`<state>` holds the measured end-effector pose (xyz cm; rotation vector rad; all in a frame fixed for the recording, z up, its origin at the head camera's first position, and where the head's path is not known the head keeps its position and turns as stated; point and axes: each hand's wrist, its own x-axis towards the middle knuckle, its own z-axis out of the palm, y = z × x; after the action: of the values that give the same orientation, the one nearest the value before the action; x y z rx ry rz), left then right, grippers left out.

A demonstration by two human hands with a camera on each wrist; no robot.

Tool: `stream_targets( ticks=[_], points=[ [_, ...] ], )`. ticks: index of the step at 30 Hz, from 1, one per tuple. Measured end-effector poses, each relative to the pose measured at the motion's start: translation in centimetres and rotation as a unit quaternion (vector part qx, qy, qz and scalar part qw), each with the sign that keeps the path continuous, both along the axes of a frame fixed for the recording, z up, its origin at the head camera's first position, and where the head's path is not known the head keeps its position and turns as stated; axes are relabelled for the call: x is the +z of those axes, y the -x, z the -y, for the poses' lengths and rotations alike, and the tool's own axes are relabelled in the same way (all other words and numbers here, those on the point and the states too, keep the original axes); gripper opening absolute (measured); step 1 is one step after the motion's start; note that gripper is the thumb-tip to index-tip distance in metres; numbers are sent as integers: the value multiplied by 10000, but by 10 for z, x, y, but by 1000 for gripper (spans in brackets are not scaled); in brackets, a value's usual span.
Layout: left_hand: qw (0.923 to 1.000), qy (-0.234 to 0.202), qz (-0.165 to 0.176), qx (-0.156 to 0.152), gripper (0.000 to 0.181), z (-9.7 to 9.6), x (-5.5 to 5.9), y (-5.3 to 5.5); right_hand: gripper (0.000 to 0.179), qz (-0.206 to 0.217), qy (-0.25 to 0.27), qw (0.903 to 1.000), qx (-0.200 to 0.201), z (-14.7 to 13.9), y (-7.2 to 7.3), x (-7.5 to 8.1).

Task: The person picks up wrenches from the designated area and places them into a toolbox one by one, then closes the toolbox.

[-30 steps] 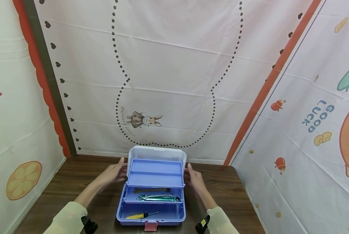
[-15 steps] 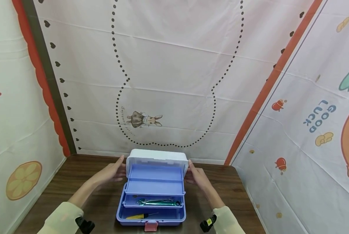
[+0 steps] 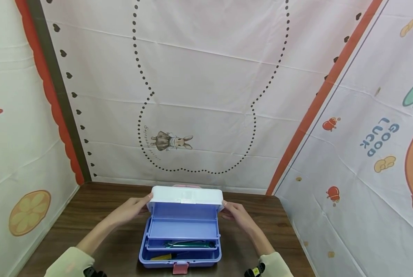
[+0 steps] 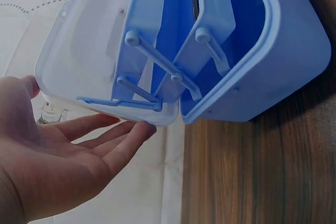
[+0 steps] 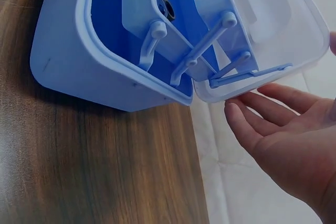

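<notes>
A toolbox with a blue base (image 3: pixel 145 250) and a translucent white lid (image 3: pixel 187 195) stands on the table. The lid is raised and leans over fold-out blue trays (image 3: pixel 183 229). My left hand (image 3: pixel 132 209) holds the lid's left end, its thumb at the edge and fingertips along the side wall. My right hand (image 3: pixel 239 215) holds the opposite end likewise. Green wrenches (image 3: pixel 192 244) lie in the lower tray. A yellow-handled screwdriver (image 3: pixel 163 257) lies in the base, partly shaded. Hinged arms (image 4: pixel 157 59) link the trays in the left wrist view.
A pink latch (image 3: pixel 180 268) hangs at the base's front. Brown wooden table (image 3: pixel 262 234) surrounds the box. Printed cloth (image 3: pixel 206 96) hangs behind, with more cloth at both sides.
Both hands have swung the lid forward and down. The upper trays have folded lower with it, covering more of the wrenches and screwdriver. The base has hardly shifted.
</notes>
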<state>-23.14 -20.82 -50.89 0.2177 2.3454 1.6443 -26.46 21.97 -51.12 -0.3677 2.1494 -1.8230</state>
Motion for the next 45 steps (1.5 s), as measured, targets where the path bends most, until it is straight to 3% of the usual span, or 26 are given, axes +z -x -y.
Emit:
stream_targets(
  ticks=[11, 17, 21, 26, 31, 45],
  points=[
    [9998, -61, -153, -58, 71, -1, -9, -3, 54, -321, -122, 9994, -35, -11, -7, -1],
    [9993, -125, -270, 208, 73, -7, -17, -4, 49, -584, -592, 9964, -188, -16, -10, -6],
    [9976, 74, -574, 374, 71, -5, -27, 1, 50, -736, -659, 9951, -87, -15, -8, -12],
    [9897, 438, -1305, 384, 68, -4, -45, 11, 53, -758, -621, 9951, -95, -12, -8, -20],
    [9803, 742, -1765, 477, 67, -1, -59, 16, 62, -698, -565, 9960, -22, -8, -7, -26],
    [9637, 1122, -2337, 640, 80, 2, -86, 6, 78, -916, -331, 9950, 201, -2, -9, -52]
  ],
)
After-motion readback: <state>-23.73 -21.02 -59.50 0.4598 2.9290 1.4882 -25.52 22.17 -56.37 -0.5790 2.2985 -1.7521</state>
